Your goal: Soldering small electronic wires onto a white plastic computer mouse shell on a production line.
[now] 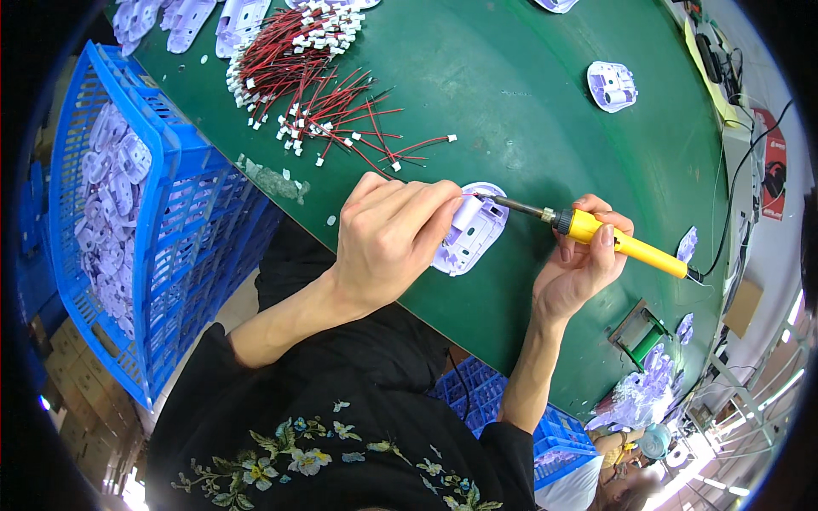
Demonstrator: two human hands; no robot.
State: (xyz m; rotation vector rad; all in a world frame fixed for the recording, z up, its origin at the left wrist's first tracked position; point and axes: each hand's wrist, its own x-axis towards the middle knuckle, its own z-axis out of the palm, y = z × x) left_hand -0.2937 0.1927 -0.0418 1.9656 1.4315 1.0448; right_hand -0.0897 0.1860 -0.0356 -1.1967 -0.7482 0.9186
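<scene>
My right hand [586, 255] grips a yellow-handled soldering iron [626, 247] like a pen, its metal tip pointing left. That tip meets the top of a pale lilac plastic shell [470, 238] lying on the green table [511, 102]. My left hand [388, 234] is closed in a pinch at the shell's upper left, partly covering it. A short bit of thin red wire shows between its fingertips and the iron's tip; the rest of that wire is hidden by the hand.
Beyond my left hand lies a heap of red and black wires with white connectors [290, 68]. A blue crate [158, 213] of lilac parts stands at the left. Another shell [612, 86] lies far right; a green solder-reel stand [645, 341] is near right. The iron's black cord [734, 187] trails right.
</scene>
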